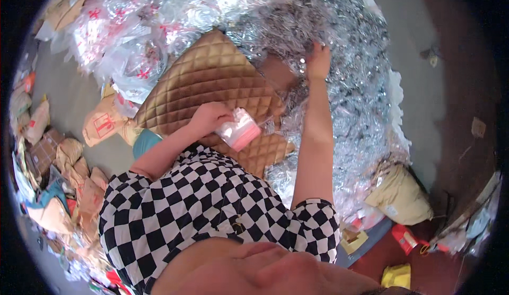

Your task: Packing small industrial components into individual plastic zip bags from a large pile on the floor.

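My left hand (213,115) is closed on a small clear plastic bag (240,130) with a pinkish-red band along its lower edge. It may be a stack of such bags; I cannot tell. Under it lies a brown quilted cushion (204,72) with a diamond pattern. My right arm is stretched forward, and my right hand (318,61) is at the heap of shiny clear plastic packets (355,77). Its fingers look drawn together, partly lost among the packets, and what they hold is too small to make out. A flat brown piece (279,73) lies between cushion and heap.
Large clear bags with red marks (114,45) are piled at the far left. Brown paper parcels (103,121) and mixed packages lie on the left. At right are a tan sack (400,194), a red packet (404,239) and a yellow item (396,276) on the floor.
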Tool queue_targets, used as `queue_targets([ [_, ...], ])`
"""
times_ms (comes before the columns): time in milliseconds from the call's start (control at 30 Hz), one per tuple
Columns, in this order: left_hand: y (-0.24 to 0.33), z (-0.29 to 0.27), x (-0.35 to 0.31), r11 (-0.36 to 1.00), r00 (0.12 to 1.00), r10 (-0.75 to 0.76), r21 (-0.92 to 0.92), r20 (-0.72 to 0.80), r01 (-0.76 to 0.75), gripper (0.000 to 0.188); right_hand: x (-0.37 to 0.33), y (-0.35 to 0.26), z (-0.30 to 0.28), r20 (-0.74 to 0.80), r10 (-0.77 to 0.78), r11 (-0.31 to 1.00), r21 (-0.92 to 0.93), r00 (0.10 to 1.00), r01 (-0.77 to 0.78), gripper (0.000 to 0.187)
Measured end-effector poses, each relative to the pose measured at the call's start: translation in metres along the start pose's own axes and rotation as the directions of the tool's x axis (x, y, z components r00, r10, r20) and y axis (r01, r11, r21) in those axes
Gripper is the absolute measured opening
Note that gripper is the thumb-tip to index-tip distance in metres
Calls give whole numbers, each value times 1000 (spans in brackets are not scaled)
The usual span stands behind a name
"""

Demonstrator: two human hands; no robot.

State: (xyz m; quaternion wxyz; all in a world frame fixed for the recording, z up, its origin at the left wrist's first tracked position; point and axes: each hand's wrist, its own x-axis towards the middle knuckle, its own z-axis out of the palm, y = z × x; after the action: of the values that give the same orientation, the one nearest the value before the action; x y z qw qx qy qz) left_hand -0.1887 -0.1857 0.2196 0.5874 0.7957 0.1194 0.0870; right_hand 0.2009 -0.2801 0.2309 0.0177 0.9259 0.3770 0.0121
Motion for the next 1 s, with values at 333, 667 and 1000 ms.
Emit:
queue_targets([
  [333,9,-34,3,983,979,-180,-51,-97,176,19,-84,-42,-83,527,261,-125,849,809,-513,57],
  [667,40,-38,2,887,960,188,455,-209,-75,35,-17,-228,-66,236,-469,759,600,851,252,64],
  [1000,40,4,-46,934,962,-249,236,-117,270,51,-83,-201,-65,-148,-325,814,458,934,356,38],
])
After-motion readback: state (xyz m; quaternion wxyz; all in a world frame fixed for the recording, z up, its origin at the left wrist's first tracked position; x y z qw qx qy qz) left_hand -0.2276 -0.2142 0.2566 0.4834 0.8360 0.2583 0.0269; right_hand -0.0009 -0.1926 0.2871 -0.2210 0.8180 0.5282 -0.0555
